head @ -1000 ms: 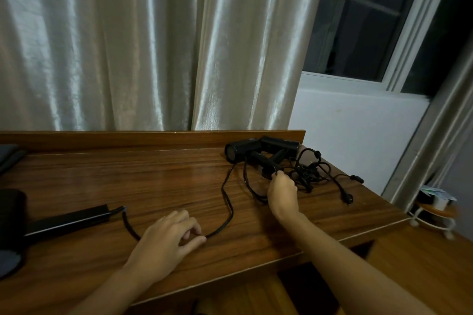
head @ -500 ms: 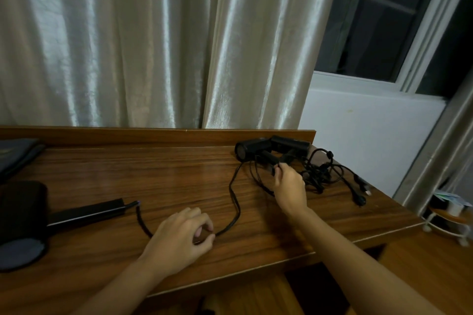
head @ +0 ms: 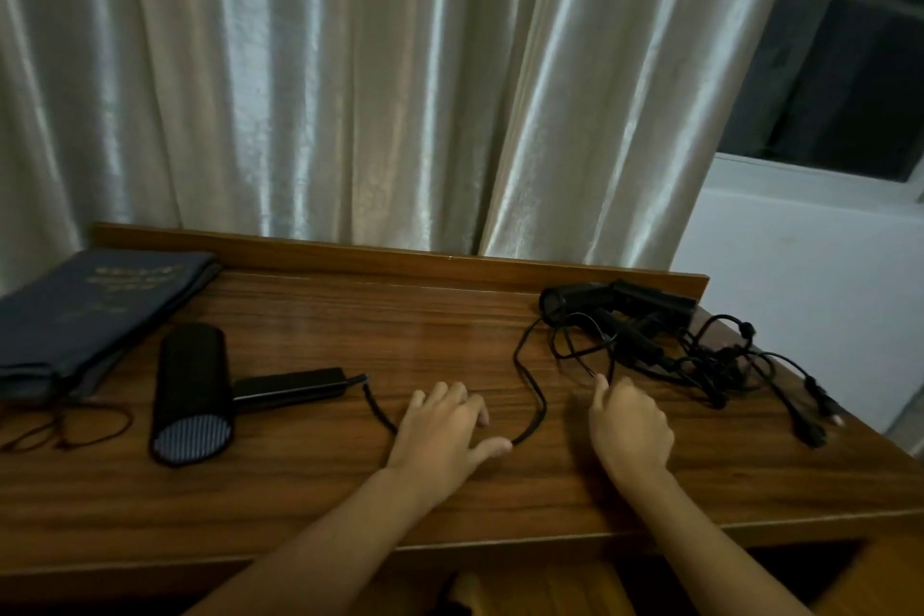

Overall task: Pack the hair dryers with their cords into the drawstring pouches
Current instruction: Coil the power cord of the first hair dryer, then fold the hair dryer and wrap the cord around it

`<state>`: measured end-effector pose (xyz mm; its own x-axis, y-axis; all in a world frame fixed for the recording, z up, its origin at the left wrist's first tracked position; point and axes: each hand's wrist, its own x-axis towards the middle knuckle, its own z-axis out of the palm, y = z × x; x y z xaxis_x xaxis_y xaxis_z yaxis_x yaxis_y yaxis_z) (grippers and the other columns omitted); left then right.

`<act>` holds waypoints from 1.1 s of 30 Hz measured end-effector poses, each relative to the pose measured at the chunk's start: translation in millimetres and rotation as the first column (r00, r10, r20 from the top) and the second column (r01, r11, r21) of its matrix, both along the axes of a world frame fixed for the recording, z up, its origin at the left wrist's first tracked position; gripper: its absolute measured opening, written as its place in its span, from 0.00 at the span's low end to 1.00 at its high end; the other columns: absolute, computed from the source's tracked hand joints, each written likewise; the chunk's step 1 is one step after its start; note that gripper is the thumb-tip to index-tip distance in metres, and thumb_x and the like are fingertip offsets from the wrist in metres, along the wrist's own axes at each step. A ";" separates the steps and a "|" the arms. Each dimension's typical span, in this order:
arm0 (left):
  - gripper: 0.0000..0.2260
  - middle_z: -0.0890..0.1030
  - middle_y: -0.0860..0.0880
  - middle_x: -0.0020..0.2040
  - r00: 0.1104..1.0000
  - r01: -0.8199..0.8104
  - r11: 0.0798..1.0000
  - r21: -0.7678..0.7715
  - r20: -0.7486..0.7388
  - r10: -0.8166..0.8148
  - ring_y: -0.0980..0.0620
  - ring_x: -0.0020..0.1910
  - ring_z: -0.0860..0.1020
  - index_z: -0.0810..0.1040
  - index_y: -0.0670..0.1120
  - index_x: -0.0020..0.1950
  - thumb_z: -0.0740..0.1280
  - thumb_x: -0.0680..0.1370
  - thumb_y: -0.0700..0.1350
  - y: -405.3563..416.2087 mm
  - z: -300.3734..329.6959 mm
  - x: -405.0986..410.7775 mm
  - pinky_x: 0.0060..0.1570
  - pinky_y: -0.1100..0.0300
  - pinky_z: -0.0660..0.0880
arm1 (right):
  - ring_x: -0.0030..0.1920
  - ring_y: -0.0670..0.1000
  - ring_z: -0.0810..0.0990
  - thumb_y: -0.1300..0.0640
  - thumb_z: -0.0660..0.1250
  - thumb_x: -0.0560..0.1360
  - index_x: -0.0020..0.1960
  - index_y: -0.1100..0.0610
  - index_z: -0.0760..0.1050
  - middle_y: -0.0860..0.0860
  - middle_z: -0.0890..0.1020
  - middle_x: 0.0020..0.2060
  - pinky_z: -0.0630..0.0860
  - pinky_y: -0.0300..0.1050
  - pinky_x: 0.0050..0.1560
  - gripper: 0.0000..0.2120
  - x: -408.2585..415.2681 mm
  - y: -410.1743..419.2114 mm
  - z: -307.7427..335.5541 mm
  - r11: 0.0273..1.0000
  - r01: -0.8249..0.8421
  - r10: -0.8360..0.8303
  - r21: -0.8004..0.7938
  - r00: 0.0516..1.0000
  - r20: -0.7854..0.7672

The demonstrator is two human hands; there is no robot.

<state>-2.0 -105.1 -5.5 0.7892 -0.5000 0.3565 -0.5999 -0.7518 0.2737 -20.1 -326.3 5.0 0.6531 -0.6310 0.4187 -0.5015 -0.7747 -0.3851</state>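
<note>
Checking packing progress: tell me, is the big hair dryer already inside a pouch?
No, the hair dryer lies bare on the desk, beside the flat pouches.
</note>
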 end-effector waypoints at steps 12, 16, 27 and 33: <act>0.14 0.75 0.55 0.56 0.931 -0.303 0.953 -0.005 0.211 0.297 0.55 0.58 0.70 0.76 0.54 0.58 0.56 0.81 0.58 83.6 40.4 5.6 0.60 0.55 0.65 | 0.42 0.46 0.78 0.51 0.60 0.81 0.47 0.53 0.78 0.48 0.80 0.42 0.77 0.40 0.41 0.10 4.4 135.9 0.1 0.790 -0.575 0.599 -0.211 0.798 0.068; 0.14 0.76 0.46 0.57 0.662 -0.699 0.709 -0.093 0.290 0.691 0.46 0.58 0.71 0.76 0.47 0.59 0.60 0.79 0.54 147.6 60.6 6.4 0.56 0.49 0.66 | 0.59 0.48 0.72 0.41 0.57 0.81 0.62 0.50 0.74 0.47 0.76 0.57 0.70 0.46 0.61 0.17 27.2 194.8 6.7 0.624 -0.763 0.757 -0.167 0.643 -0.113; 0.26 0.78 0.43 0.50 0.424 -0.876 0.463 -0.138 -0.680 0.599 0.42 0.49 0.79 0.75 0.39 0.59 0.63 0.77 0.62 210.8 52.4 23.8 0.48 0.52 0.80 | 0.30 0.51 0.84 0.43 0.58 0.82 0.53 0.63 0.74 0.55 0.84 0.39 0.82 0.44 0.33 0.21 36.0 290.6 20.0 0.344 -0.343 0.536 0.874 0.836 0.117; 0.19 0.75 0.45 0.53 0.695 -0.713 0.341 -0.612 -0.553 0.460 0.49 0.46 0.76 0.68 0.41 0.57 0.64 0.79 0.56 179.4 32.5 9.9 0.42 0.56 0.74 | 0.44 0.51 0.84 0.50 0.60 0.83 0.62 0.57 0.72 0.55 0.84 0.48 0.77 0.42 0.40 0.13 27.9 285.4 37.1 -0.187 -0.365 0.222 0.912 0.888 0.402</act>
<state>7.9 74.3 27.0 0.8716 0.4851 0.0709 0.0941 -0.3076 0.9469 7.9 -40.9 42.1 0.9271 -0.1373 -0.3488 -0.2697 0.4021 -0.8750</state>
